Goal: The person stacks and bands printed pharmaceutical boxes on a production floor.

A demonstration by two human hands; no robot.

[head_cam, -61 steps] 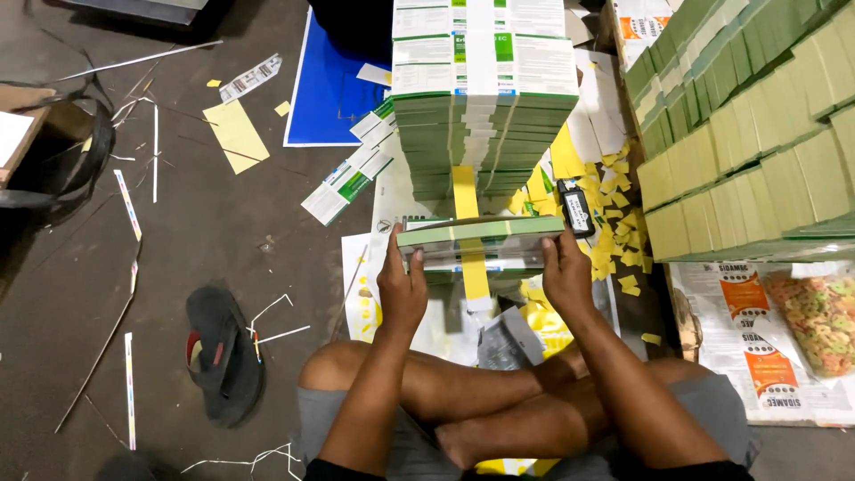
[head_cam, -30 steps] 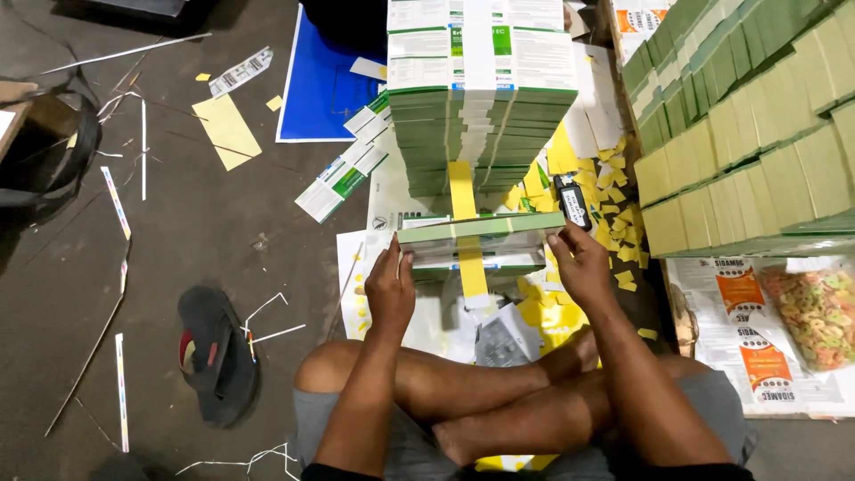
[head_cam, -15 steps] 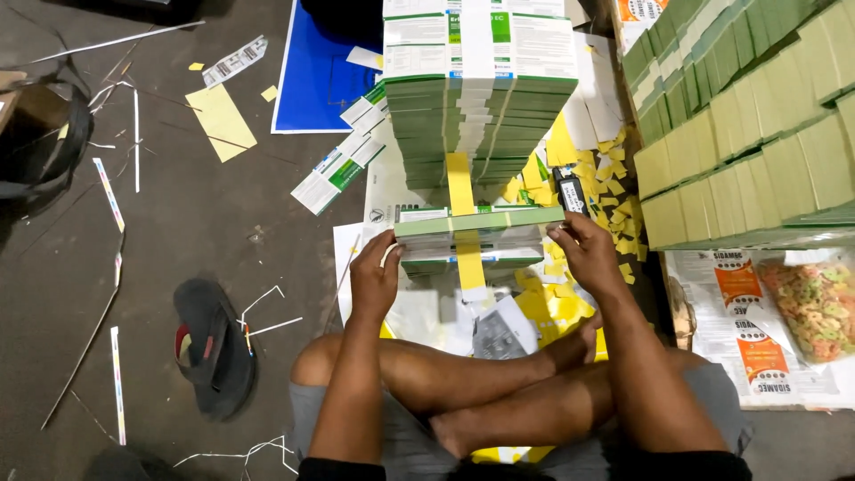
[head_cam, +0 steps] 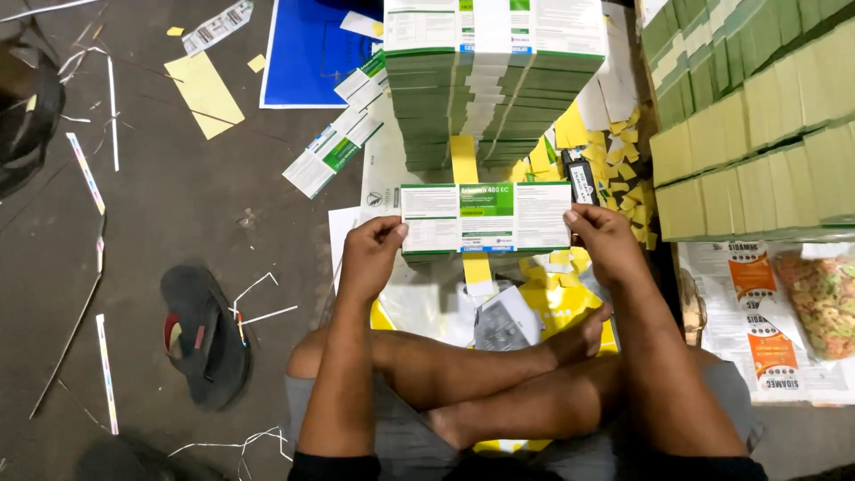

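a person sits cross-legged on the floor (head_cam: pixel 178 223), seen from above. both hands are clamped on a small bundle of labels (head_cam: pixel 485 216), white with a green band across the middle, held flat and face up in front of the knees. the left hand (head_cam: pixel 370 258) grips the bundle's left edge, thumb on top; the right hand (head_cam: pixel 601 240) grips its right edge the same way. the hands are apart, with the bundle between them.

just beyond the bundle, farther away, stands a tall stack (head_cam: pixel 494 80) of the same labels, strapped with white bands. a yellow strip (head_cam: pixel 465 160) runs from under the stack toward the person, passing beneath the bundle. a small black device (head_cam: pixel 582 178) lies just right of the strip, near the right hand's fingertips, among yellow paper scraps (head_cam: pixel 623 151).

to the right, rows of green packs (head_cam: pixel 757 125) are piled high. below them lie printed sacks (head_cam: pixel 784 303) in white, orange and a food picture.

to the left, on the dark floor, sit a black sandal (head_cam: pixel 205 334), thin paper offcuts (head_cam: pixel 105 374), a yellow sheet (head_cam: pixel 205 89), loose labels (head_cam: pixel 334 147) and, farther off, a blue sheet (head_cam: pixel 307 58).
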